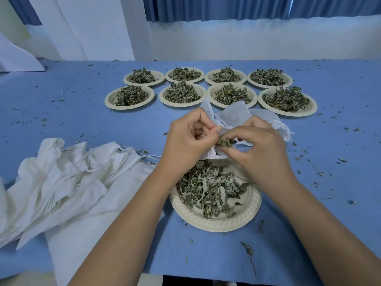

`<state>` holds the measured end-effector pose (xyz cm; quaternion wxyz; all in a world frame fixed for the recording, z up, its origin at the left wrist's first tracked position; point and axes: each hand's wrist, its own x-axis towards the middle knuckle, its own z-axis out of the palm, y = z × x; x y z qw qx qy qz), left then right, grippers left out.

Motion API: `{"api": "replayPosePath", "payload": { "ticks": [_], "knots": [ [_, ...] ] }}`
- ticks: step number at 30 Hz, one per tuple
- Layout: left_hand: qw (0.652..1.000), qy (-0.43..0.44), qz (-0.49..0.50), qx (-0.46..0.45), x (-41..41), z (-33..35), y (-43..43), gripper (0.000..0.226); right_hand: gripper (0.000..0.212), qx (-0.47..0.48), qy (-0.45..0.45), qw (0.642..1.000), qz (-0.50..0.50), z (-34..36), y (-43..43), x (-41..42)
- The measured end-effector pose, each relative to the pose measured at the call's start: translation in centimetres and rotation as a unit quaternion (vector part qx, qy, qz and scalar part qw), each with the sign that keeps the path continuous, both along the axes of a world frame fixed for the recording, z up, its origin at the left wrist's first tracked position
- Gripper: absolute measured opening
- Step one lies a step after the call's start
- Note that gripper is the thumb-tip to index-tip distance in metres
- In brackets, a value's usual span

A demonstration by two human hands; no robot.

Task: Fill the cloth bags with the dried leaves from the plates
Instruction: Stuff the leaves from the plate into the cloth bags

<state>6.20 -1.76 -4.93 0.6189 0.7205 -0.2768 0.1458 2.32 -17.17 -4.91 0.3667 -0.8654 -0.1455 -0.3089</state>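
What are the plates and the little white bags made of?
The near plate looks like pressed paper or plant fibre: matte cream, with a pattern stamped into its rim. Foam is possible too. The held bag and the pile of bags look like thin woven cloth, probably cotton: soft, white, wrinkled, with drawstrings.

Matt white cloth bag (233,116), embossed plate (216,220)

No words, labels, brands, numbers or signs can be read on the plates (214,222), the cloth bags (61,182), the table cover (82,120) or the curtains (247,7).
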Motion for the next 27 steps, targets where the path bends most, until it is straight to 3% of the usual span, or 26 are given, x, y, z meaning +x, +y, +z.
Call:
{"api": "replayPosePath", "payload": {
  "ticks": [2,6,11,15,17,19,22,27],
  "knots": [
    [1.000,-0.006,0.001,0.002,0.0,-0.1,-0.1,0.023,0.022,-0.047,-0.001,0.999,0.000,0.0,0.2,0.1],
    [1.000,-0.001,0.013,-0.011,0.1,-0.1,-0.1,0.019,0.033,-0.046,0.000,0.998,0.048,0.7,-0.2,0.0],
    [1.000,0.000,0.003,-0.020,-0.1,0.2,0.0,0.024,0.012,-0.056,-0.082,0.995,0.013,0.9,0.1,-0.3],
    [1.000,0.007,-0.006,-0.021,-0.3,0.4,-0.2,0.024,0.011,-0.137,-0.015,0.988,0.067,0.2,0.4,0.1],
    [1.000,0.015,0.008,-0.025,-0.2,0.3,-0.1,0.023,0.012,-0.081,0.036,0.993,0.081,0.5,0.1,0.0],
    [0.999,0.025,0.025,-0.032,-0.1,0.2,0.0,0.023,0.012,-0.015,0.024,0.997,0.069,0.9,-0.4,-0.1],
    [0.998,0.033,0.032,-0.041,0.0,0.2,0.0,0.022,0.029,-0.010,-0.009,0.996,0.087,1.2,-0.5,-0.5],
    [0.999,0.024,0.018,-0.036,-0.2,0.2,-0.3,0.022,0.057,-0.179,0.104,0.969,0.139,-0.1,0.6,-0.7]
  ]
}}
